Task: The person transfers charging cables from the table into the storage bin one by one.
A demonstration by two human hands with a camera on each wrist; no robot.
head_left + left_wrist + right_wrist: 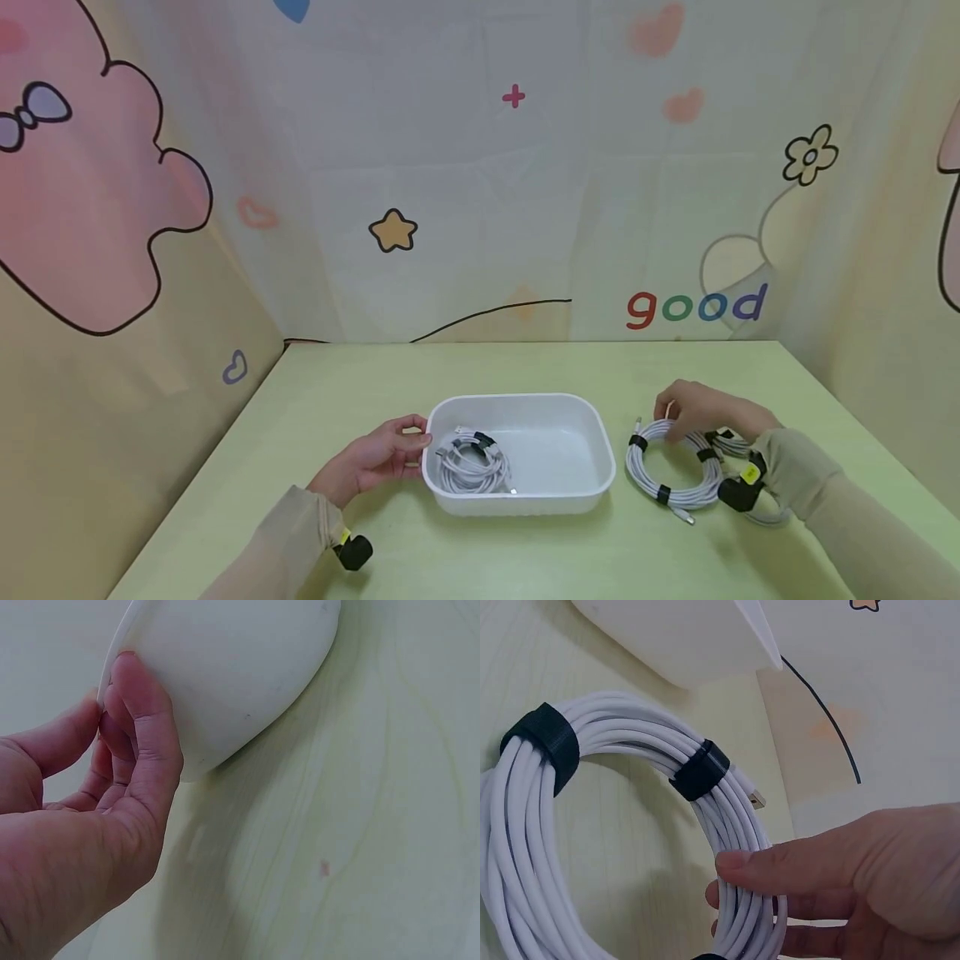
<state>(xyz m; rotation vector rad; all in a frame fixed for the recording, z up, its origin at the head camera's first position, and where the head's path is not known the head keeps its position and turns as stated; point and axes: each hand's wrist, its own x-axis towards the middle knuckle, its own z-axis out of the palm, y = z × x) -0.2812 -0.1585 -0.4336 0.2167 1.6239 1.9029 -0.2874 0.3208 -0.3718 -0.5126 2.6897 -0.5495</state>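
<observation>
Over on the left, the person's left hand [378, 457] is gripping the near-left corner of the white tub [592, 483] — thumb on the rim, fingers [146, 742] curling against the outer wall, as the left wrist view is showing plainly. The tub is sitting on the pale green table [525, 367], about in the middle. Inside it, toward its left end, a small coiled white cable [472, 465] is lying flat, bound with black ties.

Moving right, a larger coil of white cable [670, 467] is resting on the table just beside the tub, black straps [544, 735] wrapping it in several places. The right hand [705, 410] is closing on the far side of this coil — thumb over the strands, fingers under them.
</observation>
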